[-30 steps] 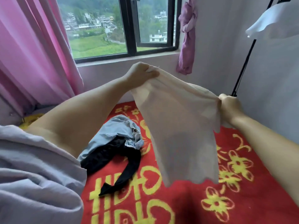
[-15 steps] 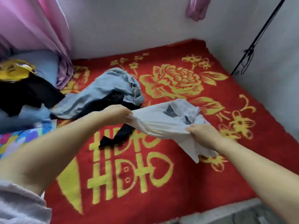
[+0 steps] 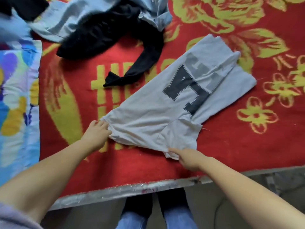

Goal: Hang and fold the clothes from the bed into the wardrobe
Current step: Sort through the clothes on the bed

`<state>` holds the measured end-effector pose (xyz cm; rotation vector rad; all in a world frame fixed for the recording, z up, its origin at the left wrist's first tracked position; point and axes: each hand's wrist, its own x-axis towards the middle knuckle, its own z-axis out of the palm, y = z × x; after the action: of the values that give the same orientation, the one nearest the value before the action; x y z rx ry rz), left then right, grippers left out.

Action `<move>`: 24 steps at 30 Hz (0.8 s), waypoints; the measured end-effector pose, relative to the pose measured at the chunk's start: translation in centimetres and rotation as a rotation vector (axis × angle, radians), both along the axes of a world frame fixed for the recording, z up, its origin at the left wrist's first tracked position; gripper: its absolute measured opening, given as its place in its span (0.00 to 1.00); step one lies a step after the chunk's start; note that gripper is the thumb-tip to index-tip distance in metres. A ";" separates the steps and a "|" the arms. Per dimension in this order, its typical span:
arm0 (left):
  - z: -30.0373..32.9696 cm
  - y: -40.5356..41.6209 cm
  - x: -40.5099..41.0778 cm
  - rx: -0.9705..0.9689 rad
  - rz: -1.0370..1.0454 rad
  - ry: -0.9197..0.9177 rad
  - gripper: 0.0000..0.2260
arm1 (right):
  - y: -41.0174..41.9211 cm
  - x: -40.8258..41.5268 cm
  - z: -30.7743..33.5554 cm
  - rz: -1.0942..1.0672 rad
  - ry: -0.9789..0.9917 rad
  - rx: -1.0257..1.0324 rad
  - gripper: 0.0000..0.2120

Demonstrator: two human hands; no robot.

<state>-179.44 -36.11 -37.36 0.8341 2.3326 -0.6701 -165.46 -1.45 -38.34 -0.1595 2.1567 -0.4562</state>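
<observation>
A pale grey-white T-shirt (image 3: pixel 158 116) with a dark block letter print lies spread flat on the red and yellow bed blanket (image 3: pixel 231 142), its near hem towards me. My left hand (image 3: pixel 97 133) pinches the hem's left corner. My right hand (image 3: pixel 186 157) grips the hem's right corner near the bed's front edge. Further back lie a black garment (image 3: pixel 105 33) and a light blue garment (image 3: pixel 66 20), partly overlapping.
A bright patterned blue quilt (image 3: pixel 16 96) covers the left side of the bed. The bed's metal front edge (image 3: pixel 132 189) runs below my hands, with my jeans and dark shoes beneath it on the floor.
The shirt, held up in the air a second ago, has come down and now lies flat on the blanket. My view has tipped downwards from the window to the bed.
</observation>
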 end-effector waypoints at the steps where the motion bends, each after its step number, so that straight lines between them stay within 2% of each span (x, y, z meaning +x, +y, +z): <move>1: 0.5 1.3 -0.1 0.060 -0.012 -0.004 0.17 | 1.3 -0.7 0.7 -0.008 0.014 0.033 0.26; 4: 1.9 7.8 -0.6 0.242 -0.002 -0.028 0.16 | 6.2 -3.5 3.0 -0.104 0.074 0.127 0.21; 7: 2.6 16.1 -0.8 0.406 0.096 -0.075 0.15 | 11.9 -7.1 4.4 -0.218 0.146 0.161 0.15; 10: 1.9 24.4 0.0 0.535 0.294 -0.161 0.13 | 17.4 -10.5 4.1 -0.317 0.180 0.184 0.16; 13: 0.3 31.0 1.4 0.628 0.614 -0.186 0.13 | 22.6 -14.0 2.7 -0.453 0.210 0.150 0.15; 16: -1.8 34.7 1.3 0.634 0.761 -0.062 0.14 | 27.3 -18.2 1.4 -0.616 0.255 0.075 0.16; 20: -4.3 35.7 1.1 0.507 0.714 0.042 0.15 | 31.6 -24.4 0.1 -0.771 0.375 -0.029 0.21; 22: -4.8 35.7 1.2 0.464 0.683 0.077 0.13 | 32.6 -27.1 -0.9 -0.751 0.452 0.006 0.21; 24: -4.6 35.9 1.3 0.542 0.685 0.110 0.10 | 32.8 -29.2 -1.8 -0.744 0.502 0.103 0.21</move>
<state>-178.19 -0.20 -41.91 0.1498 2.7018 0.2216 -194.66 31.36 -40.17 0.6768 2.6902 -0.7801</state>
